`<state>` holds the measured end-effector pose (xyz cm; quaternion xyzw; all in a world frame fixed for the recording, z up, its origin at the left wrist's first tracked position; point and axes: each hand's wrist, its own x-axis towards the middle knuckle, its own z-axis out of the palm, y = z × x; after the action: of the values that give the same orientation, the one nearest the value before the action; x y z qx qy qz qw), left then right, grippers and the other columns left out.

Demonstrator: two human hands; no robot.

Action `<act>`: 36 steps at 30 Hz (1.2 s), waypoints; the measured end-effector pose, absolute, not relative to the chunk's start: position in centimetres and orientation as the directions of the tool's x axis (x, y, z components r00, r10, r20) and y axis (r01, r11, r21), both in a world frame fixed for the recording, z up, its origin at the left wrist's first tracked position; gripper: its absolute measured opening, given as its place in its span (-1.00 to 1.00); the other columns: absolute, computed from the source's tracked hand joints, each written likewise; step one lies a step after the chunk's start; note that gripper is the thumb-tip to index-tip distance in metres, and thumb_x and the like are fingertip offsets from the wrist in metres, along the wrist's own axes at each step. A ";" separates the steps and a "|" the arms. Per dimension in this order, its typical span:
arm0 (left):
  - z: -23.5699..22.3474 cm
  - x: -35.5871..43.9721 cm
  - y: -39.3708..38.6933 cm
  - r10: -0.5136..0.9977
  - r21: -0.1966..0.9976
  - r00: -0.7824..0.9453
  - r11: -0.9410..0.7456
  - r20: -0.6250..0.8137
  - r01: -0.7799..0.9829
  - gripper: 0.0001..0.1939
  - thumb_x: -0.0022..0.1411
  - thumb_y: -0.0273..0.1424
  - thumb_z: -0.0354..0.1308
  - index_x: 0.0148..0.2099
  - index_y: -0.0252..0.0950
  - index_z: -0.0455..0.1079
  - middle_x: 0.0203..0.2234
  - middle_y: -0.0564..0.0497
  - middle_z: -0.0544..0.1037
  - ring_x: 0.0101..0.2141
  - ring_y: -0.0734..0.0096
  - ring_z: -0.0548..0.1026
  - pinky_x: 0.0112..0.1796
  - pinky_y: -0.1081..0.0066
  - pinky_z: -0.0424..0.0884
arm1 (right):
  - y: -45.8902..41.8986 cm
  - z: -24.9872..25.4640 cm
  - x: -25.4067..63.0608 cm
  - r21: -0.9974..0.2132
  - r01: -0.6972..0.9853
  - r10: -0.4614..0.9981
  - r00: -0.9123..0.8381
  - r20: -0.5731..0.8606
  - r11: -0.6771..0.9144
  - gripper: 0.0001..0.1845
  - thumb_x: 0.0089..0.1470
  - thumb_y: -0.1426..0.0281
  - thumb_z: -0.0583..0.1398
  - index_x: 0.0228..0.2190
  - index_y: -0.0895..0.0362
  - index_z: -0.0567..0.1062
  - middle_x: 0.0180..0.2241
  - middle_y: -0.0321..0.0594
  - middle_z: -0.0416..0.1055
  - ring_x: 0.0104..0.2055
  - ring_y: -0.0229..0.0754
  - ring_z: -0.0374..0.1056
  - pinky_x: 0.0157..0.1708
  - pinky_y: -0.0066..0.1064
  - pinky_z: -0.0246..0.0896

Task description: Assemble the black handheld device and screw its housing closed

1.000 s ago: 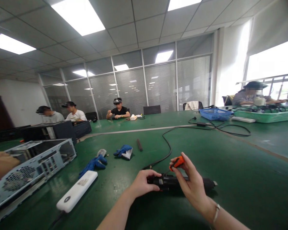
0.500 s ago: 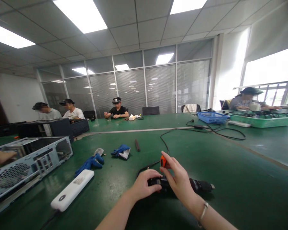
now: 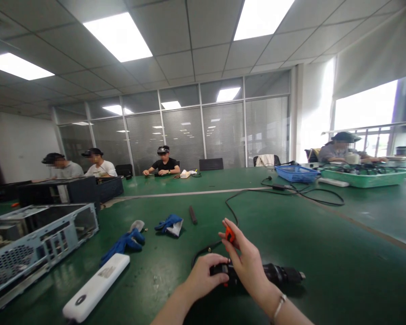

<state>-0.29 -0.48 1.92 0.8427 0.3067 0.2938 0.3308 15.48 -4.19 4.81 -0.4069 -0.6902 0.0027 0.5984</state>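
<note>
A black corded electric screwdriver (image 3: 280, 273) lies on its side on the green table, its metal tip pointing right. My left hand (image 3: 203, 276) is wrapped round its rear end, fingers on top and thumb on the near side. Above the tool, my right hand (image 3: 248, 259) pinches the orange handle of a small screwdriver (image 3: 229, 234) between thumb and fingers. That handle stands roughly upright over the tool's rear part. Its lower end is hidden, so I cannot tell whether it touches the casing. My right hand also covers the middle of the tool.
Blue gloves (image 3: 171, 225) and a brown bar (image 3: 192, 215) lie ahead. A white power strip (image 3: 96, 286) and an open computer case (image 3: 50, 246) are at left. A black cable (image 3: 280, 192) runs toward a blue basket (image 3: 296, 174) and green basket (image 3: 368, 178). Several people sit around.
The camera view has tilted slightly upward. My right hand stays on the orange screwdriver handle, its fingers slightly shifted. My left hand keeps its hold on the black tool.
</note>
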 end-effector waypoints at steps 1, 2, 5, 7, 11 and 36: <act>1.9 -0.3 -0.5 0.710 0.736 0.643 -0.593 0.287 0.326 -0.60 0.02 -0.45 0.31 -0.03 -0.25 0.53 -0.16 -0.02 0.59 -0.15 0.21 0.47 -0.07 0.36 0.31 | -4.3 4.7 15.5 -0.494 0.563 0.563 0.059 0.824 0.663 -0.51 0.24 0.43 0.03 0.19 0.03 0.18 0.05 -0.10 0.35 -0.03 -0.16 0.42 -0.07 -0.35 0.40; 2.0 -0.3 -0.5 0.710 0.734 0.644 -0.593 0.284 0.331 -0.61 0.02 -0.45 0.30 -0.04 -0.25 0.53 -0.17 -0.02 0.59 -0.16 0.21 0.48 -0.08 0.35 0.32 | -4.3 4.6 15.5 -0.487 0.587 0.559 0.069 0.826 0.647 -0.52 0.23 0.42 0.05 0.17 0.02 0.22 0.07 -0.09 0.32 -0.01 -0.14 0.41 -0.07 -0.33 0.39; 2.0 -0.3 -0.6 0.713 0.726 0.638 -0.599 0.291 0.339 -0.64 0.02 -0.43 0.29 -0.06 -0.25 0.54 -0.19 -0.02 0.59 -0.17 0.20 0.48 -0.09 0.34 0.33 | -4.4 4.6 15.8 -0.448 0.671 0.548 0.074 0.833 0.590 -0.50 0.17 0.38 0.13 0.15 0.00 0.28 -0.07 -0.09 0.36 -0.16 -0.12 0.43 -0.19 -0.32 0.44; 2.1 -0.3 -0.7 0.713 0.724 0.635 -0.602 0.297 0.337 -0.64 0.03 -0.42 0.29 -0.06 -0.25 0.54 -0.19 -0.03 0.59 -0.18 0.19 0.48 -0.09 0.34 0.33 | -4.4 4.5 16.0 -0.425 0.677 0.543 0.045 0.839 0.601 -0.46 0.18 0.39 0.12 0.19 0.00 0.23 -0.23 -0.15 0.41 -0.30 -0.17 0.43 -0.30 -0.37 0.44; 2.0 -0.3 -0.6 0.701 0.727 0.643 -0.610 0.308 0.315 -0.61 0.03 -0.44 0.31 -0.03 -0.23 0.53 -0.14 -0.03 0.58 -0.13 0.18 0.48 -0.05 0.34 0.30 | -4.5 4.0 15.9 -0.395 0.635 0.522 -0.016 0.853 0.664 -0.41 0.24 0.47 0.01 0.26 0.01 0.06 -0.10 -0.12 0.43 -0.13 -0.17 0.43 -0.13 -0.38 0.41; 2.4 -0.2 -1.1 0.698 0.714 0.658 -0.612 0.283 0.342 -0.65 0.11 -0.35 0.29 -0.02 -0.28 0.51 -0.13 -0.07 0.57 -0.13 0.17 0.46 -0.04 0.30 0.32 | -5.1 3.8 15.8 -0.401 0.646 0.557 -0.045 0.829 0.649 -0.42 0.24 0.46 -0.01 0.26 -0.01 0.05 0.05 -0.09 0.29 -0.01 -0.15 0.37 -0.05 -0.35 0.37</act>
<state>-0.25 -1.08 2.39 0.8531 0.3045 0.2794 0.3185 15.80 -5.06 3.75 -0.4167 -0.7217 -0.0401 0.5512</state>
